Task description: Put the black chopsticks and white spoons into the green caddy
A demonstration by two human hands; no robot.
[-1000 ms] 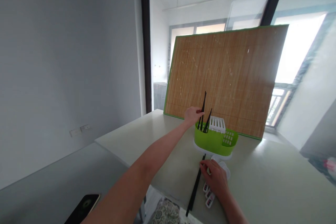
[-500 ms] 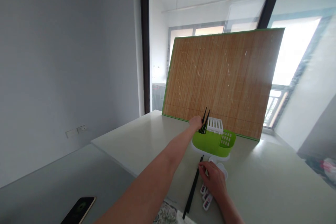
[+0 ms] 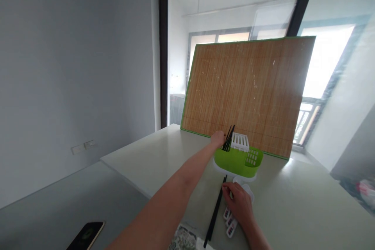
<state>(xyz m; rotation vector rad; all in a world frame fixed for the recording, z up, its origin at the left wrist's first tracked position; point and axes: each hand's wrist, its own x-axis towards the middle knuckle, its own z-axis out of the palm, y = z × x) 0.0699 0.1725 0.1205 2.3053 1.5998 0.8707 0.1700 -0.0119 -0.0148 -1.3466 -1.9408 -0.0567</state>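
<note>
A green utensil holder (image 3: 234,162) with a white base and a white slotted part (image 3: 240,141) stands on the white table. Several black chopsticks (image 3: 229,139) lean upright in its left compartment. My left hand (image 3: 218,139) reaches to them, fingers closed round the chopsticks at that end. My right hand (image 3: 238,198) rests on the table in front of the holder, thumb and fingers pressed together beside more black chopsticks (image 3: 216,213) lying flat. Under and beside it are white spoons (image 3: 231,228) with printed handles; whether its fingertips grip anything is too small to tell.
Behind the holder a large bamboo board (image 3: 246,93) with green edging leans against the window. A phone (image 3: 86,236) lies at the lower left. A patterned cloth (image 3: 184,238) is at the near table edge.
The chopsticks at my left hand sit slightly lower in the holder and closer together. My right hand has hardly moved. The view has shifted a little.
</note>
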